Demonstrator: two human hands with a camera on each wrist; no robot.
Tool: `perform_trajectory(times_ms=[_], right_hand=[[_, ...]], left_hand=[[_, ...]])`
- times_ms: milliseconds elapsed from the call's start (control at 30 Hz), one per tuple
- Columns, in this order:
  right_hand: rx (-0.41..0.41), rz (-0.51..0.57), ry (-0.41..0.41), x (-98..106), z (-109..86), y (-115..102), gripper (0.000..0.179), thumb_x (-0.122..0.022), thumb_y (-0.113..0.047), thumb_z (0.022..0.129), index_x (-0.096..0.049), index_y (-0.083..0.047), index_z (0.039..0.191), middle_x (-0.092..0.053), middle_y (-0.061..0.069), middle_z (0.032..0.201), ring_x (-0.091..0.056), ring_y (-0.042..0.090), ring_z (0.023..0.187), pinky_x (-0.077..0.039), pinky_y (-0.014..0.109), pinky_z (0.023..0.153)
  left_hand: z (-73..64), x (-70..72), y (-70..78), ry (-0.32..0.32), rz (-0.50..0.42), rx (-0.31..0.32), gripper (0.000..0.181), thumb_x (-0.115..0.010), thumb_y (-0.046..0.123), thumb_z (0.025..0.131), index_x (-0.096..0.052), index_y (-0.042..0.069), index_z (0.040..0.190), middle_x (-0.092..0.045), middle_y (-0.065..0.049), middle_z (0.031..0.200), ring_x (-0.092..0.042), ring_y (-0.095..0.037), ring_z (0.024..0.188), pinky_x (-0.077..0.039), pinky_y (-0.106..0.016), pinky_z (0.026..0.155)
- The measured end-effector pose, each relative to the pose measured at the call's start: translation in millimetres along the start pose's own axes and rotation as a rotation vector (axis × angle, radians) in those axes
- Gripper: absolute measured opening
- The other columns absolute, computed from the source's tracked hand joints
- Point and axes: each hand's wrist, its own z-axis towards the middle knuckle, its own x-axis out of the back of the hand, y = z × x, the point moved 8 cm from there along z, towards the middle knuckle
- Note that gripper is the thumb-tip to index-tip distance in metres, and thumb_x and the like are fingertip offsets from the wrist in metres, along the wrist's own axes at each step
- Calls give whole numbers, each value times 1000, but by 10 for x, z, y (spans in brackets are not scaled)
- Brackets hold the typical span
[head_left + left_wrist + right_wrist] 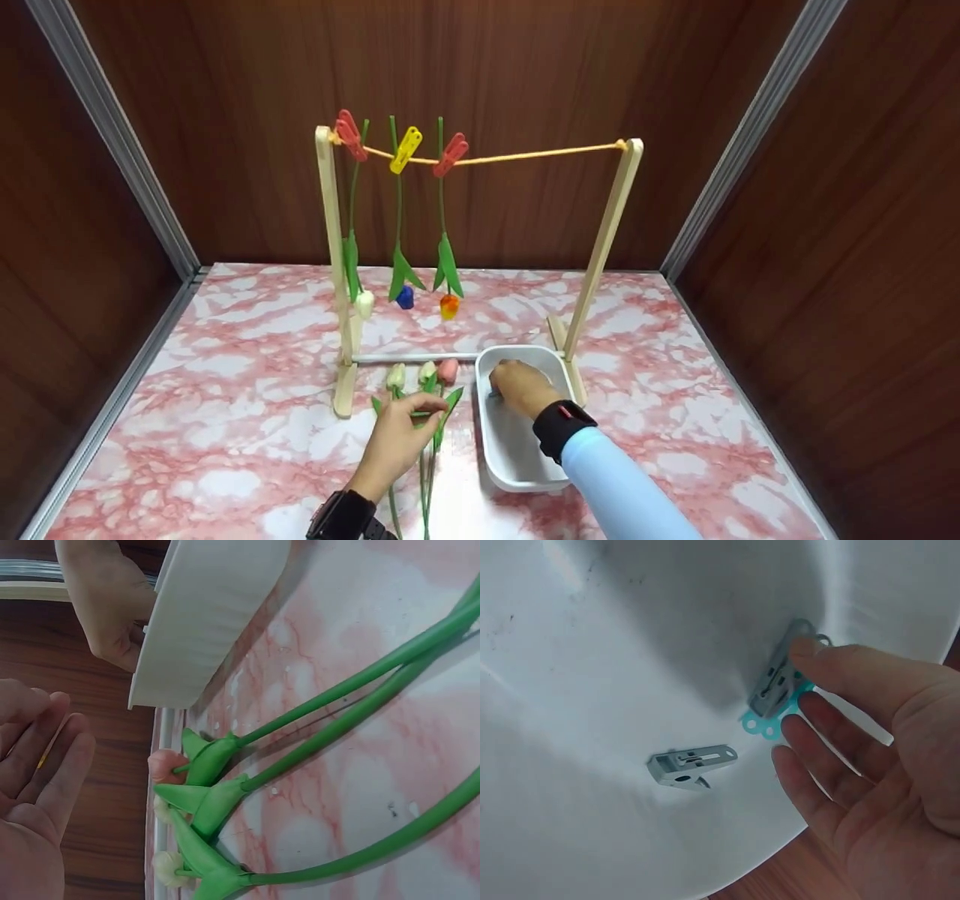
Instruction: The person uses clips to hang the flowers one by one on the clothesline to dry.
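My right hand point(521, 384) reaches inside a white plastic tub point(491, 442). In the right wrist view its thumb and fingers pinch a grey clothespin point(769, 694) beside a teal clothespin point(761, 725) against the tub wall. Another grey clothespin point(694, 763) lies apart on the tub bottom. My left hand point(401, 435) hovers over the artificial tulips, fingers loosely bent and holding nothing. Those loose tulips are a pink tulip point(448, 370) and two white ones, including a white tulip point(396, 376), their green stems pointing toward me.
A wooden frame point(600, 255) carries an orange string point(540, 154). Red and yellow clothespins, including a yellow clothespin point(406, 150), hold up white, blue and orange tulips point(449, 306) upside down at its left. A pink marbled tabletop point(225, 420) lies below, with brown panels around it.
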Motion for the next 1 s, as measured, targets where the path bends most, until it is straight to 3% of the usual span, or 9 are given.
perform_trajectory(times_ms=[167,333,567,667,767,900,1000], right_hand=[[-44,-87,-30,-50,15,28,27,-79,7,83,-63,-8,67,-59,10,82,-65,30,76,-61,48,68],[-21,-175,-34,-95,10,-17,27,-81,2,83,-61,-9,69,-62,11,81,-68,33,80,-62,48,70],[26,-149,-42,-135,4,-42,32,-84,4,76,-57,-11,67,-63,9,73,-68,32,71,-60,49,61],[34,-75,-56,-97,-3,12,30,-86,1,75,-59,-10,70,-60,7,71,-65,30,70,-59,47,63],[3,78,-42,9,-18,134,19,-86,-4,80,-67,-7,81,-60,1,71,-62,23,70,-57,44,69],[-21,333,53,267,-76,248,21,-83,-8,87,-71,-1,102,-69,-1,76,-66,16,72,-59,39,73],[-4,489,152,475,-150,216,23,-81,-5,88,-69,-1,107,-71,3,87,-72,18,80,-62,39,75]], left_hand=[[-22,-52,-72,-36,13,33,15,-74,1,96,-80,10,106,-78,-2,103,-74,-22,101,-61,-28,84],[-45,-66,-110,-46,5,31,16,-74,-1,95,-80,10,105,-78,-2,103,-74,-23,101,-62,-31,85],[-81,-78,-157,-61,5,65,18,-73,-4,93,-79,9,104,-77,-3,103,-73,-24,102,-61,-30,86],[-84,-81,-130,-55,-6,64,17,-73,-2,94,-79,10,105,-77,-3,103,-73,-24,102,-61,-29,85],[-82,-88,-85,-45,-9,63,16,-73,1,95,-80,11,105,-77,-3,104,-73,-25,101,-61,-28,83],[-68,-92,14,-13,1,28,15,-72,-1,95,-80,9,104,-78,-6,104,-75,-27,100,-62,-28,83],[-48,-85,107,30,-8,16,16,-72,-4,93,-78,4,106,-77,-10,107,-75,-29,101,-62,-31,87]])
